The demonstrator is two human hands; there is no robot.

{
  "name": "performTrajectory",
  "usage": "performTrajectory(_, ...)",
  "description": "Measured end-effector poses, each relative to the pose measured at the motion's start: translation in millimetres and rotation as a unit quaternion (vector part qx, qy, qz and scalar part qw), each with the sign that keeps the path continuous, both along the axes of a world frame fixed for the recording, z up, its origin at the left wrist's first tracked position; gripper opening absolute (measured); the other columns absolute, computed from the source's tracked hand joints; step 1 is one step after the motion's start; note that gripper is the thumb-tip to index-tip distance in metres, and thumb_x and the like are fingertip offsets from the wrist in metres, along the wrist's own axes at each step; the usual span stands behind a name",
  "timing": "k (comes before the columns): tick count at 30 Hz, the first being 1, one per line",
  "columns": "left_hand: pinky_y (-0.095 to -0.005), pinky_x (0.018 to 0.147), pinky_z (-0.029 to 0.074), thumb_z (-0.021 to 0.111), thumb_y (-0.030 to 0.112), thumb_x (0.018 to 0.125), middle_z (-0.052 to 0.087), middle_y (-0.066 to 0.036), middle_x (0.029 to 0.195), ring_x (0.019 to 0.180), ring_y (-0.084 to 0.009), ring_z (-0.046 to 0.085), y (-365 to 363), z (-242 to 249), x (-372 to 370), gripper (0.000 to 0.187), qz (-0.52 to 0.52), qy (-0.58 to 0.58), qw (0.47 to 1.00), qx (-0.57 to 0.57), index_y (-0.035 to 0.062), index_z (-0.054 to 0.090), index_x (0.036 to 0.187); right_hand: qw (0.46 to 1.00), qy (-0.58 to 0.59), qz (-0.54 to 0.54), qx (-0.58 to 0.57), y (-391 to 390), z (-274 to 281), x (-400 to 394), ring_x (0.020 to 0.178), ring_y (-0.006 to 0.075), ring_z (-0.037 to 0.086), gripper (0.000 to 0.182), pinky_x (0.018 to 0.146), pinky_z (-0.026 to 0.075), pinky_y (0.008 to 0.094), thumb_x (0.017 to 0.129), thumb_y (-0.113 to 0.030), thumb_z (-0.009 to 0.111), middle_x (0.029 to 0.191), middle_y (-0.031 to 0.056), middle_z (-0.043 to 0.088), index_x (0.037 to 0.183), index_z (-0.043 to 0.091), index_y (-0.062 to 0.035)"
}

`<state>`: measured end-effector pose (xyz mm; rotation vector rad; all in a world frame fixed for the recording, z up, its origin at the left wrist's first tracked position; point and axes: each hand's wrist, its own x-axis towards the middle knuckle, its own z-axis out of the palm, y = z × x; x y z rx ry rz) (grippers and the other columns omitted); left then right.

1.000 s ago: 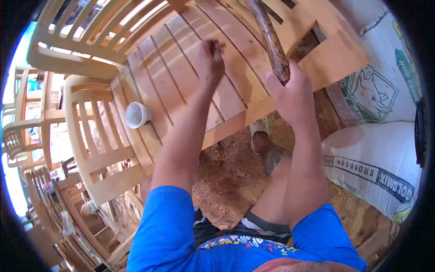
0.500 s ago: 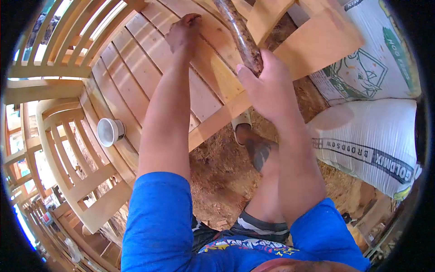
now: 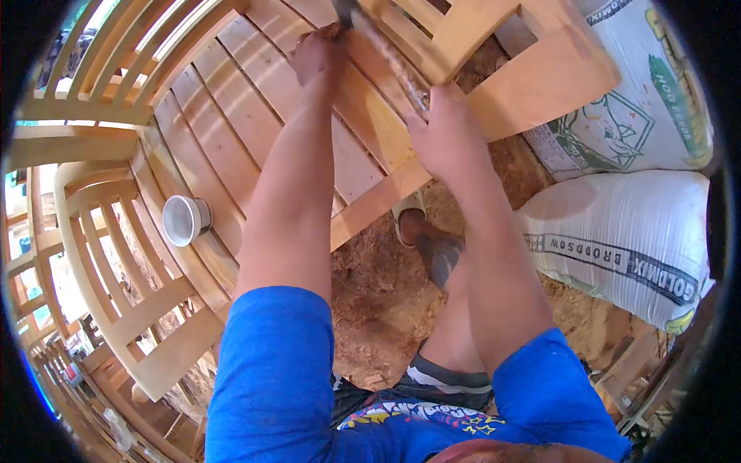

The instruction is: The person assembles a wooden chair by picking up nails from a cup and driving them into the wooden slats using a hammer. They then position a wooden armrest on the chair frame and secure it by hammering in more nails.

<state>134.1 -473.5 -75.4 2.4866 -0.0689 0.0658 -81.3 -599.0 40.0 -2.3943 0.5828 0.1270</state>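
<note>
The right hand [image 3: 448, 139] has its fingers wrapped round a hammer handle [image 3: 394, 58] above the slatted chair seat [image 3: 231, 116]; the left hand [image 3: 316, 54] pinches something small there. The handle looks stiff and head-heavy, best gripped low.

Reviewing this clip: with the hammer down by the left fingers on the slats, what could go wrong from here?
1. The left hand rests on the slats right beside the hammer head, so a glancing strike could hit the fingers.
2. The right hand grips the handle low, near its end; a slip could cost control.
3. The cup sits at the seat's edge; jolts might shake it off.
</note>
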Motion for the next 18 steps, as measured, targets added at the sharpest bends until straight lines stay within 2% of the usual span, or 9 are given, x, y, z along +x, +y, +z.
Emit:
performTrajectory(2, -0.0479, 0.112, 0.036, 0.066, 0.047, 0.094, 0.074, -0.002, 0.126, 0.128, -0.0263, 0.058, 0.9, -3.2, -0.3, 0.031, -0.035, -0.037, 0.999, 0.006, 0.0341, 0.077, 0.119, 0.999, 0.024, 0.004, -0.032, 0.4, -7.0, 2.5, 0.109, 0.0463, 0.067, 0.037, 0.096, 0.051, 0.0565, 0.097, -0.026, 0.064, 0.111, 0.0308, 0.069, 0.118, 0.058, 0.0043)
performTrajectory(3, -0.0483, 0.112, 0.035, 0.066, 0.047, 0.094, 0.074, -0.001, 0.126, 0.130, -0.0263, 0.058, 3.6, -5.7, 0.7, 0.031, -0.048, -0.056, 0.997, 0.007, 0.0343, 0.077, 0.120, 1.000, -0.013, -0.006, -0.018, 2.7, 2.4, 1.8, 0.109, 0.0464, 0.067, 0.036, 0.095, 0.052, 0.0563, 0.097, -0.025, 0.064, 0.111, 0.0308, 0.069, 0.118, 0.058, 0.0041)
performTrajectory(6, -0.0492, 0.115, 0.032, 0.068, 0.052, 0.090, 0.066, -0.006, 0.141, 0.138, -0.0285, 0.052, 7.0, -2.1, -5.9, 0.051, -0.084, -0.037, 0.996, 0.007, 0.0267, 0.069, 0.134, 0.990, -0.132, -0.015, 0.038, 13.9, 44.1, -14.0, 0.107, 0.0467, 0.068, 0.034, 0.091, 0.053, 0.0558, 0.098, -0.023, 0.063, 0.109, 0.0306, 0.070, 0.118, 0.057, 0.0038)
performTrajectory(9, -0.0504, 0.118, 0.029, 0.069, 0.059, 0.086, 0.052, -0.015, 0.155, 0.147, -0.0312, 0.043, 4.6, -12.4, -36.6, 0.078, -0.030, -0.157, 0.982, 0.099, 0.0111, 0.056, 0.146, 0.961, -0.257, -0.003, 0.098, 22.0, 56.7, -15.9, 0.105, 0.0472, 0.068, 0.032, 0.089, 0.053, 0.0553, 0.099, -0.021, 0.063, 0.108, 0.0306, 0.070, 0.118, 0.057, 0.0040)
performTrajectory(11, -0.0520, 0.120, 0.026, 0.070, 0.062, 0.084, 0.044, -0.018, 0.160, 0.150, -0.0319, 0.038, 11.9, -15.4, -72.4, 0.089, -0.052, -0.150, 0.981, 0.109, 0.0026, 0.051, 0.147, 0.948, -0.293, -0.009, 0.123, 27.0, 43.9, -9.8, 0.104, 0.0473, 0.069, 0.031, 0.087, 0.054, 0.0546, 0.098, -0.020, 0.064, 0.106, 0.0307, 0.070, 0.116, 0.057, 0.0043)
performTrajectory(12, -0.0528, 0.121, 0.024, 0.070, 0.064, 0.083, 0.040, -0.019, 0.162, 0.152, -0.0323, 0.035, 17.7, -11.8, -86.8, 0.095, -0.061, -0.148, 0.980, 0.115, -0.0017, 0.048, 0.148, 0.973, -0.208, -0.011, 0.097, 26.2, 37.6, -5.1, 0.104, 0.0472, 0.069, 0.032, 0.087, 0.054, 0.0544, 0.098, -0.021, 0.065, 0.106, 0.0308, 0.070, 0.116, 0.057, 0.0046)
performTrajectory(14, -0.0537, 0.121, 0.022, 0.068, 0.067, 0.084, 0.040, -0.018, 0.163, 0.153, -0.0314, 0.033, 25.2, 0.1, -105.5, 0.093, -0.065, -0.112, 0.982, 0.134, -0.0014, 0.051, 0.145, 0.999, -0.033, -0.015, 0.036, 15.4, 21.0, 1.9, 0.104, 0.0470, 0.069, 0.033, 0.087, 0.054, 0.0538, 0.098, -0.022, 0.065, 0.105, 0.0312, 0.070, 0.115, 0.057, 0.0052)
performTrajectory(17, -0.0543, 0.121, 0.019, 0.064, 0.073, 0.084, 0.038, -0.018, 0.165, 0.155, -0.0305, 0.030, 22.2, 1.8, -105.3, 0.094, -0.074, -0.078, 0.982, 0.154, -0.0004, 0.053, 0.142, 0.998, -0.059, 0.012, 0.008, 3.7, -25.7, -0.4, 0.092, 0.0402, 0.070, 0.040, 0.086, 0.053, 0.0468, 0.095, -0.025, 0.065, 0.098, 0.0257, 0.069, 0.118, 0.056, 0.0049)
performTrajectory(18, -0.0544, 0.121, 0.018, 0.063, 0.075, 0.084, 0.037, -0.018, 0.166, 0.156, -0.0303, 0.029, 21.6, -0.1, -101.8, 0.095, -0.070, -0.070, 0.982, 0.160, -0.0001, 0.054, 0.141, 0.996, -0.082, 0.000, 0.017, 5.6, -3.5, -1.9, 0.094, 0.0424, 0.070, 0.038, 0.086, 0.053, 0.0484, 0.096, -0.025, 0.065, 0.098, 0.0267, 0.070, 0.117, 0.056, 0.0055)
